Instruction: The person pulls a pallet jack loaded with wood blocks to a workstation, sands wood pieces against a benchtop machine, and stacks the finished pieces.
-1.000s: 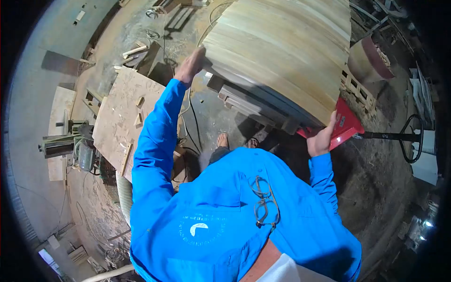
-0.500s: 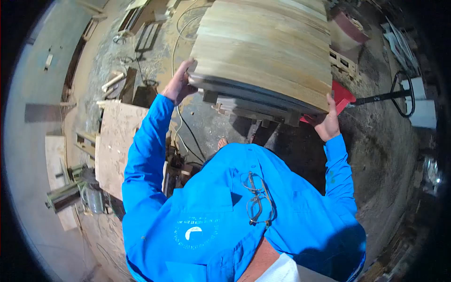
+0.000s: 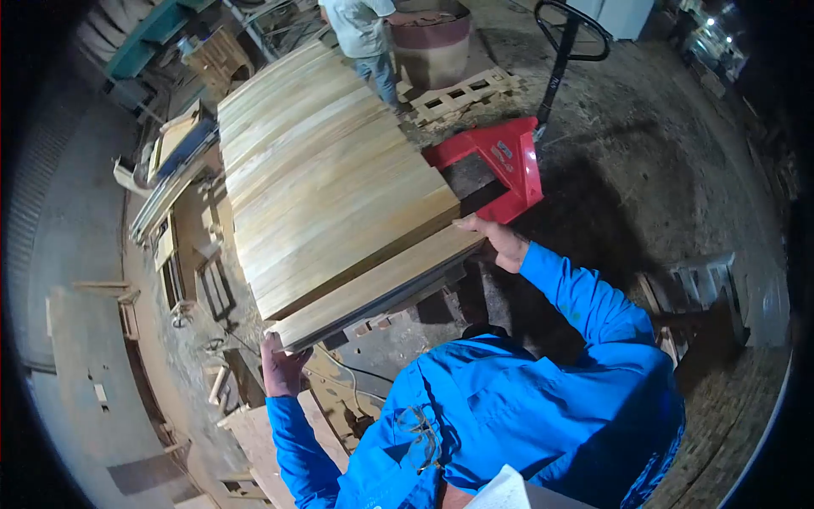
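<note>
A wide stack of pale wooden boards [image 3: 331,178] stretches away from me. At its near edge lies a separate front board [image 3: 381,284], with a narrow dark gap between it and the boards behind. My left hand [image 3: 283,366] grips the left end of this board, its fingers bent around the corner. At the other end my right hand [image 3: 498,240] holds the right corner, thumb on top. Dark layers show beneath the board. The undersides of both hands' grips are hidden.
A red pallet jack [image 3: 513,161] with a black handle stands right of the stack. Beyond are a wooden pallet [image 3: 462,95], a round bin [image 3: 432,51] and another person [image 3: 360,34]. A plywood sheet [image 3: 263,441] lies at lower left.
The view has swung round and tilted, bringing the person and the whole pallet jack into sight. A gap now shows between the front board and the rest of the stack. Both hands remain at its ends.
</note>
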A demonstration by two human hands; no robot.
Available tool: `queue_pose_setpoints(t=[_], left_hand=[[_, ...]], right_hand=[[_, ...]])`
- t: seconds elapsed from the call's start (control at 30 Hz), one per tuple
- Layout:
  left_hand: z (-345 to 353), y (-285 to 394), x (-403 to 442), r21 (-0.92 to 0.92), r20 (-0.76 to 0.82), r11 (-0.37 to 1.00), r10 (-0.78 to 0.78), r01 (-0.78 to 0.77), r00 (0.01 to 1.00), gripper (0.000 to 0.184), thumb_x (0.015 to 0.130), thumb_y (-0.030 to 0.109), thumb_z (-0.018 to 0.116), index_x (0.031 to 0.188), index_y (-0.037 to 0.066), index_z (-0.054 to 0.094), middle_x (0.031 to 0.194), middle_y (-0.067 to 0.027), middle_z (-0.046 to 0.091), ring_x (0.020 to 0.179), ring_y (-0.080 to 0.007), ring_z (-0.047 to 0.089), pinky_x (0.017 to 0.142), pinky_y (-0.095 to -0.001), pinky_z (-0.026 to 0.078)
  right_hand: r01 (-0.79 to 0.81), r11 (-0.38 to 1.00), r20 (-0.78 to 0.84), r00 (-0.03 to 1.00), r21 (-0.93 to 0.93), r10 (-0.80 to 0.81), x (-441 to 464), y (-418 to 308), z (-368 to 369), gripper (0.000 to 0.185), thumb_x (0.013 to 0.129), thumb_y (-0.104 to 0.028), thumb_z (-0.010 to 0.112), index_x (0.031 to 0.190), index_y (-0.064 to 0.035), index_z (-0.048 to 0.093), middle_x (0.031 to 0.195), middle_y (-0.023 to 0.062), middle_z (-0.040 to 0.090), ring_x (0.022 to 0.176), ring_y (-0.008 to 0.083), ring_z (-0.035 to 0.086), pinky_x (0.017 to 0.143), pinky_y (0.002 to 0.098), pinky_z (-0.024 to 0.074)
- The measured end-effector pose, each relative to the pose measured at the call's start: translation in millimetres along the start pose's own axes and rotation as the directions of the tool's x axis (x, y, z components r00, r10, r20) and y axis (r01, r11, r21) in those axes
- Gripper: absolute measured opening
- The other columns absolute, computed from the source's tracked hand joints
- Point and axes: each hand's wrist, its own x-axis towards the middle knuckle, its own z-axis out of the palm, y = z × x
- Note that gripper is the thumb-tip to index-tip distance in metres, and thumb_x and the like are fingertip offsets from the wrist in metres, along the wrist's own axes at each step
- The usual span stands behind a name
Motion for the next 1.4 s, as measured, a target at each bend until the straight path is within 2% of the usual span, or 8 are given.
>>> queue_pose_setpoints(t=[0.17, 0.77, 0.9, 0.97, 1.0, 1.17, 1.27, 1.4], left_hand=[[-8, -16, 16, 0.046, 0.058, 0.999, 0.009, -0.011, 0.998, 0.056, 0.104, 0.058, 0.049, 0.145, 0.02, 0.057, 0.14, -0.0008, 0.064, 0.116, -0.025, 0.063, 0.088, -0.0452, 0.05], [-26, -20, 31, -0.036, 0.01, 0.999, -0.035, 0.035, 0.999, 0.056, 0.094, 0.057, 0.068, 0.136, 0.021, 0.059, 0.137, -0.0093, 0.065, 0.122, -0.0284, 0.062, 0.101, -0.0581, 0.048], [5, -2, 28, 0.06, -0.073, 0.998, -0.023, 0.028, 0.997, 0.094, 0.086, 0.073, 0.064, 0.162, 0.025, 0.036, 0.167, -0.0114, 0.033, 0.146, -0.0446, 0.037, 0.11, -0.0716, 0.034], [-8, -2, 35, 0.199, -0.041, 0.977, 0.089, -0.079, 0.995, 0.087, 0.09, 0.066, 0.067, 0.163, 0.032, 0.034, 0.168, -0.0138, 0.031, 0.145, -0.0438, 0.04, 0.107, -0.0698, 0.039], [-9, 7, 38, 0.082, 0.11, 0.995, -0.068, 0.059, 0.992, 0.085, 0.092, 0.063, 0.067, 0.164, 0.033, 0.033, 0.169, -0.0137, 0.03, 0.144, -0.0441, 0.041, 0.105, -0.0693, 0.042], [14, -1, 25, 0.45, 0.036, 0.871, 0.201, -0.196, 0.979, 0.086, 0.093, 0.063, 0.065, 0.165, 0.032, 0.029, 0.17, -0.013, 0.024, 0.145, -0.0445, 0.039, 0.105, -0.0676, 0.047], [21, 8, 25, 0.264, 0.131, 0.965, -0.026, -0.01, 0.991, 0.088, 0.091, 0.065, 0.066, 0.165, 0.036, 0.028, 0.171, -0.0118, 0.02, 0.144, -0.0474, 0.04, 0.102, -0.0662, 0.05], [9, 6, 27, 0.256, -0.016, 0.967, 0.013, -0.008, 1.0, 0.083, 0.09, 0.069, 0.067, 0.162, 0.041, 0.035, 0.167, -0.013, 0.033, 0.138, -0.0547, 0.045, 0.102, -0.0748, 0.045]], right_hand=[[0.059, 0.998, 0.077, 0.995, -0.014, -0.058, 28, 25, -28, 0.062, 0.096, -0.051, 0.067, 0.144, -0.0128, 0.061, 0.148, 0.0071, 0.058, 0.137, 0.0203, 0.051, 0.112, 0.042, 0.0442], [0.073, 0.995, 0.228, 0.972, -0.061, -0.057, 46, 9, -19, 0.075, 0.101, -0.059, 0.06, 0.159, -0.0133, 0.048, 0.159, 0.0078, 0.051, 0.146, 0.0202, 0.047, 0.12, 0.0401, 0.0386], [0.315, 0.937, 0.219, 0.935, -0.151, -0.279, 68, 27, -34, 0.07, 0.105, -0.058, 0.054, 0.159, -0.0147, 0.048, 0.166, 0.0049, 0.042, 0.154, 0.0198, 0.033, 0.127, 0.0392, 0.0248], [0.371, 0.905, 0.243, 0.916, -0.209, -0.319, 74, 28, -39, 0.071, 0.106, -0.06, 0.05, 0.161, -0.0148, 0.046, 0.171, 0.0055, 0.034, 0.159, 0.0207, 0.023, 0.13, 0.0395, 0.0172], [0.385, 0.895, 0.25, 0.911, -0.225, -0.329, 75, 27, -40, 0.071, 0.107, -0.06, 0.048, 0.162, -0.0149, 0.045, 0.173, 0.0058, 0.031, 0.162, 0.0211, 0.018, 0.131, 0.0396, 0.0134], [0.474, 0.82, 0.259, 0.877, -0.321, -0.405, 68, 23, -45, 0.072, 0.106, -0.061, 0.05, 0.159, -0.0111, 0.049, 0.171, 0.0081, 0.036, 0.16, 0.0247, 0.024, 0.13, 0.0415, 0.0192], [0.503, 0.793, 0.221, 0.864, -0.345, -0.452, 63, 21, -46, 0.073, 0.103, -0.062, 0.055, 0.154, -0.0096, 0.054, 0.165, 0.0093, 0.045, 0.156, 0.0274, 0.033, 0.129, 0.0432, 0.0238], [0.496, 0.8, 0.35, 0.855, -0.337, -0.383, 87, 27, -52, 0.07, 0.101, -0.061, 0.058, 0.15, -0.0118, 0.059, 0.161, 0.0085, 0.05, 0.155, 0.0257, 0.035, 0.128, 0.044, 0.0254]])
